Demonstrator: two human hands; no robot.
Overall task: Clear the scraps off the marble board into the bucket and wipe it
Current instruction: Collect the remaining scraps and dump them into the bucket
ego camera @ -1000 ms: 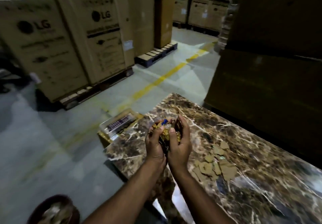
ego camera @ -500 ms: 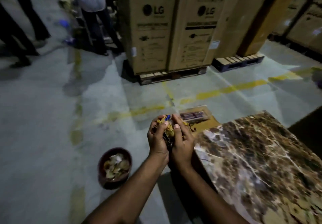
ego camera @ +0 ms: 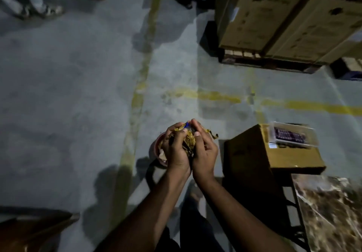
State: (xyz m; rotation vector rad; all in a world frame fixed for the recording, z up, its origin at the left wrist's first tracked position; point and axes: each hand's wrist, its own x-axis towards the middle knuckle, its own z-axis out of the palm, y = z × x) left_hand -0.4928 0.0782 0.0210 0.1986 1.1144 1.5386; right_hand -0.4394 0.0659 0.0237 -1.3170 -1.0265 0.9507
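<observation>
2 hands [ego camera: 190, 145] cup scraps [ego camera: 189, 141] together above the bucket [ego camera: 159, 149]; parting them low should avoid spills.

The scraps [ego camera: 189, 141] look like thin brown paper, crumpled and dull. The marble board [ego camera: 331, 212] is shiny brown stone with pale veins. Beside it, the small box [ego camera: 274, 153] is matt cardboard with a clear plastic case [ego camera: 291, 135] on top. The floor [ego camera: 68, 94] is rough grey concrete.
</observation>
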